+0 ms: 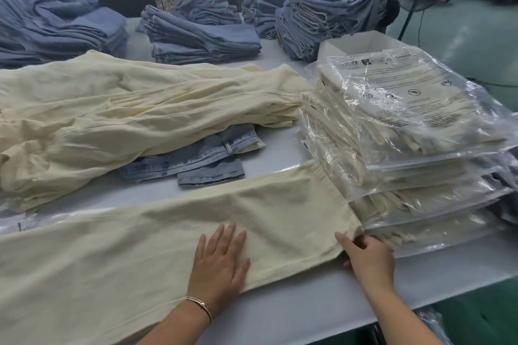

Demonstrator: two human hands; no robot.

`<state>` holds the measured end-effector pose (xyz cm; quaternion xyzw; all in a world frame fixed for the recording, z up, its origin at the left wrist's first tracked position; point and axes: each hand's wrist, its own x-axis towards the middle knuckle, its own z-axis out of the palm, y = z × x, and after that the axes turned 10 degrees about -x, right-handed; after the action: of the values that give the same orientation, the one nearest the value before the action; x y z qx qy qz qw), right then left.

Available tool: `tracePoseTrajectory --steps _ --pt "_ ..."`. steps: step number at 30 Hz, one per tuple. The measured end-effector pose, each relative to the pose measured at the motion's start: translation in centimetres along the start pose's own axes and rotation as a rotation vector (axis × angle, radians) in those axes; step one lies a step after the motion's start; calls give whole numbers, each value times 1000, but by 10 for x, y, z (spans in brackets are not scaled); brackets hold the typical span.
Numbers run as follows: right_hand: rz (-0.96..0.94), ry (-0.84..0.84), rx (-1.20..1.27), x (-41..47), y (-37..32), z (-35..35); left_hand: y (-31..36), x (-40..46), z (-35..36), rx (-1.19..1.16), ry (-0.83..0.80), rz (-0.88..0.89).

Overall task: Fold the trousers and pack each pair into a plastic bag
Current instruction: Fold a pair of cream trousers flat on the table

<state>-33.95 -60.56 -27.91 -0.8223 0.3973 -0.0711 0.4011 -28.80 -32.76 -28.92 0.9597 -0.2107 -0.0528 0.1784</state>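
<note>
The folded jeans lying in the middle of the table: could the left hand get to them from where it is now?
Probably yes. The left hand lies flat on the cream trousers, and the folded jeans lie just beyond them with nothing standing between, though the cream pile covers their far side.

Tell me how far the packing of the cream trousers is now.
Done: a stack of bagged cream trousers stands on the right. In hand: one cream pair lies flat near the table edge; the left hand presses on it and the right hand pinches its end. Left: this pair is neither folded nor bagged, and a heap of loose cream trousers waits behind.
</note>
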Motion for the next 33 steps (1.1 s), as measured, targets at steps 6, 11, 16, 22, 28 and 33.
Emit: tracePoseTrajectory --steps 6,11,16,22,28,33 --pt "23 -33 179 -1 -20 18 -7 4 1 -63 -35 -54" --pt "28 -27 373 -22 -67 36 -17 10 -18 -429 -1 -77" --pt "-214 -78 421 -71 -148 60 -34 -10 -70 -1037 29 -276" --pt "-803 -231 415 -191 -245 112 -119 -50 -145 -1861 47 -453" --pt "-1340 -604 -369 -282 -238 201 -229 -92 -190 -2251 -63 -338" --pt "-1430 -539 -557 -288 -210 227 -273 -126 -154 -1866 -79 -805"
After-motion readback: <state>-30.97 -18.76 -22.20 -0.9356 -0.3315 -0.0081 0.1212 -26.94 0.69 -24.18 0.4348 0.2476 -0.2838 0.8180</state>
